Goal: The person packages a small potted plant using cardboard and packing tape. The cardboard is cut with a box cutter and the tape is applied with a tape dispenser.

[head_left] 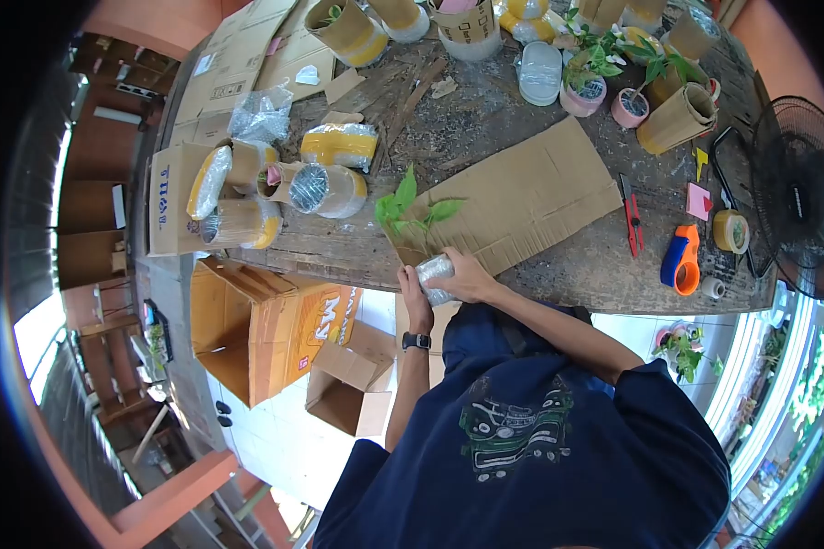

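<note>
Both my hands hold a potted plant (436, 271), its pot wrapped in shiny clear plastic and tilted near the table's front edge. Its green leaves (399, 203) point away from me, over a flat cardboard sheet (531, 188). My left hand (415, 300), with a dark watch at the wrist, closes along the pot's left side. Across the upper right side of the pot curls my right hand (470, 277). The soil and the pot's underside are hidden.
Cardboard-wrapped bundles (328, 190) with yellow tape stand at left. Small pink pots (630, 108) sit at the back right. Toward the right lie a red cutter (632, 220), an orange-blue tape dispenser (680, 261) and a tape roll (731, 231), near a black fan (796, 197). Open boxes (275, 329) stand below.
</note>
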The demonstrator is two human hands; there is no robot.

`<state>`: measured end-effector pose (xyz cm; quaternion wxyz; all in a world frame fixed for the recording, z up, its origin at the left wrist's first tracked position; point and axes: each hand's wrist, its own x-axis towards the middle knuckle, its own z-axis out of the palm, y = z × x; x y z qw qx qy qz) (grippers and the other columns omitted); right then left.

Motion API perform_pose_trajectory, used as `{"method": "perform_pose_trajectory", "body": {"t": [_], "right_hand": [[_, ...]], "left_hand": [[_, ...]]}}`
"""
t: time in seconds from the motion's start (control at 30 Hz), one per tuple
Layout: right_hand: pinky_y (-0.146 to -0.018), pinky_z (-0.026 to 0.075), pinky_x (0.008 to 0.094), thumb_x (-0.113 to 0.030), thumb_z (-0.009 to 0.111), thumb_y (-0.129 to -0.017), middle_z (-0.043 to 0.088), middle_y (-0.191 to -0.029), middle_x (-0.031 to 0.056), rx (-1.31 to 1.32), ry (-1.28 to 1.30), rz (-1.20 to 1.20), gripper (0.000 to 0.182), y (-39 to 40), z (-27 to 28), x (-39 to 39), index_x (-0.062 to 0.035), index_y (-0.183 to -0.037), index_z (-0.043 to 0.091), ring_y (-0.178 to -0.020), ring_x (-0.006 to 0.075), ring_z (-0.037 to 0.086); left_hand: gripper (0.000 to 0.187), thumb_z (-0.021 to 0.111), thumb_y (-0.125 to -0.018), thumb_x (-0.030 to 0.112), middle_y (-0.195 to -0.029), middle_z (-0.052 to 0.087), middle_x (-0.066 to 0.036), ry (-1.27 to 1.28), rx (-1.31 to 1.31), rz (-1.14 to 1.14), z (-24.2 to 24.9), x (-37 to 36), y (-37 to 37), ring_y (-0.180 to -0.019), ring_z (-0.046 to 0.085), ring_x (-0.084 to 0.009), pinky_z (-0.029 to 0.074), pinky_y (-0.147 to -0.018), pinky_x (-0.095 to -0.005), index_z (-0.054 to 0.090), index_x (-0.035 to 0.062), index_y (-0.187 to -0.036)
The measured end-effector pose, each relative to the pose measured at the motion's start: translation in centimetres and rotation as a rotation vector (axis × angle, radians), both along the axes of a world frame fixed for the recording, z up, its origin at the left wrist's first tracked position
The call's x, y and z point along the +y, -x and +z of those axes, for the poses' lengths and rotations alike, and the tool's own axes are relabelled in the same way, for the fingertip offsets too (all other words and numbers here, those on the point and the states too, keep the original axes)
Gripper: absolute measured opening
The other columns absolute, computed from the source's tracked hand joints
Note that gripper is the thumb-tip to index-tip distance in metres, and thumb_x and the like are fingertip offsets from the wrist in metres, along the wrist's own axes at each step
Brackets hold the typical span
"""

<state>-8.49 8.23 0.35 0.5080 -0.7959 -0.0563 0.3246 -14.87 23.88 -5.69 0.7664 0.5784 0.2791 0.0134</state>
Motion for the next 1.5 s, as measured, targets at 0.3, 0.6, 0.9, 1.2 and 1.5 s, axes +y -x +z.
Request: {"method": "perform_pose_trajectory", "body": {"t": [0.3,0.6,0.9,1.2,1.5], "right_hand": [[-0.104,0.042,0.0449,-0.057,0.067,-0.082,0.047,-0.132,0.0362,-0.063,0.077,0.03,0.094,0.4,0.3,-1.3,0.0118,-0.141,0.041,-0.123,0.0466,0.05],[-0.098,0.045,0.046,-0.039,0.062,-0.09,0.061,-0.12,0.0324,-0.008,0.128,0.103,0.06,-0.1,0.7,-2.2,0.0085,-0.126,0.055,-0.113,0.0437,0.06],[-0.094,0.051,0.0392,-0.066,0.071,-0.073,0.06,-0.119,0.0353,0.261,0.114,0.173,0.102,-3.7,6.1,-4.0,0.0151,-0.13,0.047,-0.103,0.0411,0.066],[-0.097,0.048,0.0452,-0.074,0.068,-0.072,0.059,-0.122,0.0356,0.104,0.197,0.163,0.107,-3.9,-0.1,-4.3,0.0168,-0.127,0.049,-0.115,0.043,0.06],[-0.091,0.052,0.046,-0.073,0.07,-0.071,0.058,-0.122,0.0376,0.107,0.1,0.101,0.108,-2.9,-1.6,-5.0,0.0165,-0.128,0.049,-0.108,0.0437,0.063]], "left_hand": [[0.069,0.057,-0.1,0.038,-0.14,0.042,-0.013,-0.004,-0.064,-0.161,1.8,-0.7,0.3,-0.13,0.042,-0.0236,0.033,-0.11,-0.0363,0.026,0.0017,-0.15],[0.124,0.086,-0.075,0.04,-0.148,0.029,-0.022,-0.571,-0.064,-0.408,2.4,-1.2,1.0,-0.135,0.037,-0.0322,0.035,-0.112,-0.0391,0.001,-0.0038,-0.154],[0.125,0.08,-0.076,0.005,-0.144,0.031,-0.024,-0.229,0.072,-0.53,6.8,-4.5,-1.3,-0.134,0.039,-0.0323,0.041,-0.106,-0.0385,-0.016,0.0095,-0.156],[0.104,0.051,-0.092,-0.01,-0.16,0.015,-0.016,0.415,-0.046,-0.343,5.7,-4.0,-1.5,-0.142,0.032,-0.0266,0.03,-0.116,-0.0388,-0.02,0.0291,-0.156],[0.092,0.044,-0.096,-0.011,-0.16,0.019,-0.014,0.399,-0.084,-0.368,5.9,-4.1,-1.4,-0.141,0.034,-0.0246,0.034,-0.117,-0.0397,-0.012,0.0272,-0.158]]}}
